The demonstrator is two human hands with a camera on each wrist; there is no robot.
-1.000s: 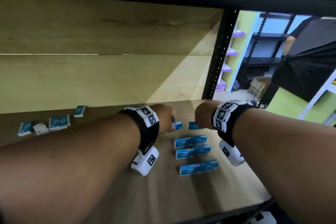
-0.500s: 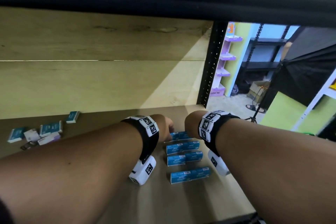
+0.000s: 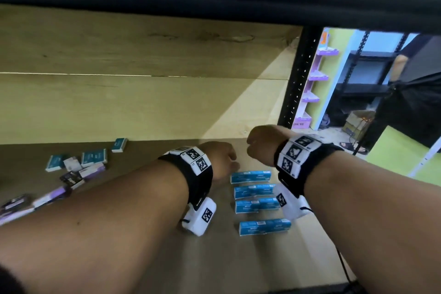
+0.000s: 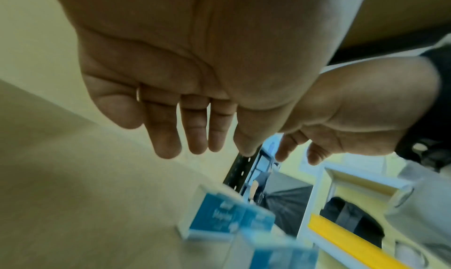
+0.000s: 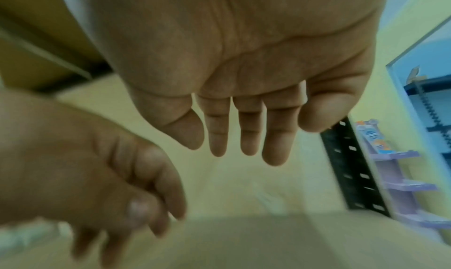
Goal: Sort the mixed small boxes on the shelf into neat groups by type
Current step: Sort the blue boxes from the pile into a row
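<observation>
Wrist views are showing what the head view is hiding: left hand (image 4: 195,92) and right hand (image 5: 249,99) hanging slack-fingered and empty above the shelf (image 3: 238,260), four blue boxes (image 3: 250,176) lying in a column beneath, mixed boxes (image 3: 78,167) blurring at left.

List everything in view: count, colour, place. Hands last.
long boxes: four, blue, in a neat column on the shelf between the wrists
small flat boxes: about three, teal, loose at far left
purple and white boxes: several, mixed in the left pile; blur prevents a count
shelf: one, wood
upright post: one, black, perforated, right rear corner
display stand: one, purple, in the room beyond
left hand: empty, fingers relaxed, beside the top long box
right hand: empty, fingers relaxed, raised above the column
</observation>
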